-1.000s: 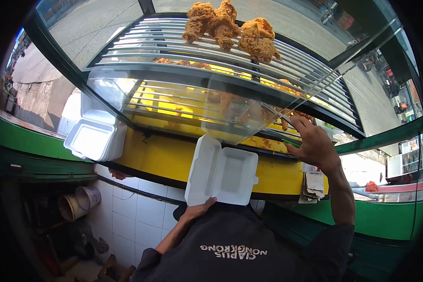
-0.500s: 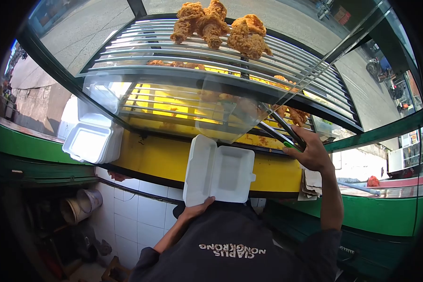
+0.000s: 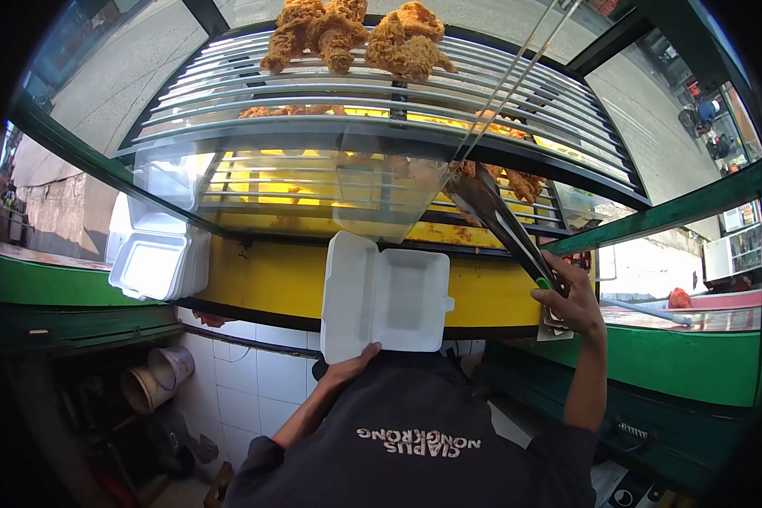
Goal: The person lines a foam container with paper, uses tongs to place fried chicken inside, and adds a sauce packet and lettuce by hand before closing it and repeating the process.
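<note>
My left hand point(image 3: 353, 366) is closed on the near edge of an open, empty white foam box point(image 3: 412, 300), with its thumb over the rim near the hinge. My right hand point(image 3: 574, 296) is wrapped round the green-marked handle of metal tongs point(image 3: 510, 227). The far ends of the tongs are inside the display case, against a piece of fried chicken point(image 3: 466, 172). Part of that piece is hidden by the tongs. More fried chicken point(image 3: 523, 184) lies on the lower rack just right of the tips.
Large fried chicken pieces point(image 3: 336, 38) rest on the upper rack point(image 3: 254, 95). A glass pane point(image 3: 313, 182) slants across the case front. Stacked open foam boxes point(image 3: 150, 264) stand at the left on the yellow counter point(image 3: 271, 284). Buckets point(image 3: 144, 388) are below left.
My right hand has moved down and slightly right, drawing the tongs back, and their tips now show at a chicken piece. The view has shifted; my left hand still holds the box.
</note>
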The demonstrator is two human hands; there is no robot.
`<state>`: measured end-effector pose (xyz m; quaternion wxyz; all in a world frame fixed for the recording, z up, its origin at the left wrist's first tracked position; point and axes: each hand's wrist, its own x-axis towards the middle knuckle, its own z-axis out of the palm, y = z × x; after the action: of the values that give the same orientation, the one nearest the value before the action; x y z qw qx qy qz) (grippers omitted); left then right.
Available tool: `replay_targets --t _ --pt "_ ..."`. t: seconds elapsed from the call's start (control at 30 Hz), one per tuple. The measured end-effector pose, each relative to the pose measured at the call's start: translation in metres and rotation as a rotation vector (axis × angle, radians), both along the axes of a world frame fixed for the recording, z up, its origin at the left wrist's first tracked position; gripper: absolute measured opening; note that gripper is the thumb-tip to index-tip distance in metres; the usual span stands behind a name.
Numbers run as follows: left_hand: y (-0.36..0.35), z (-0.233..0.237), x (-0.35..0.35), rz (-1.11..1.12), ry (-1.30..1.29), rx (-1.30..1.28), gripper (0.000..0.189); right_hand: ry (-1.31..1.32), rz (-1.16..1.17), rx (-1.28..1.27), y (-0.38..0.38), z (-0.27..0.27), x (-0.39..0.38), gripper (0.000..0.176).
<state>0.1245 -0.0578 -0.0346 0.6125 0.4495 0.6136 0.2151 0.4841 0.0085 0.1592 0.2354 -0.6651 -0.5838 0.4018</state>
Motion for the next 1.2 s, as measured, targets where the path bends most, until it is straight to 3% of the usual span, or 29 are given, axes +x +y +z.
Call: replay_targets --t 0.33,0.4,0.53,0.6,0.87,1.0,1.17,1.2 --pt "-0.003 -0.001 0.003 0.032 -0.01 0.0 0.043 0.239 -0.225 -0.272 -0.062 -0.008 0.036 0.076" --pt "-0.005 -0.003 0.003 0.061 -0.054 0.015 0.043 0.093 -0.187 -0.096 -0.052 -0.012 0.028 0.073" --pt "-0.004 -0.007 0.004 0.039 -0.047 0.058 0.044 -0.01 -0.096 0.022 -0.009 0.001 -0.006 0.069" --pt "-0.003 -0.005 0.004 -0.01 -0.035 0.01 0.052 -0.305 0.087 0.263 0.012 -0.005 -0.023 0.065" --pt "-0.003 -0.004 0.002 0.026 -0.046 0.001 0.05 -0.571 0.246 0.337 0.056 -0.015 -0.068 0.063" --pt "-0.003 -0.009 0.002 0.021 -0.042 0.014 0.05 -0.525 0.252 0.409 0.044 -0.014 -0.052 0.065" --pt "-0.001 0.002 0.003 0.029 -0.059 -0.034 0.051 -0.301 0.181 0.302 -0.013 0.006 0.001 0.054" --pt "0.0 0.006 0.004 0.043 -0.043 -0.059 0.051 -0.272 0.151 0.141 -0.026 0.015 0.012 0.051"
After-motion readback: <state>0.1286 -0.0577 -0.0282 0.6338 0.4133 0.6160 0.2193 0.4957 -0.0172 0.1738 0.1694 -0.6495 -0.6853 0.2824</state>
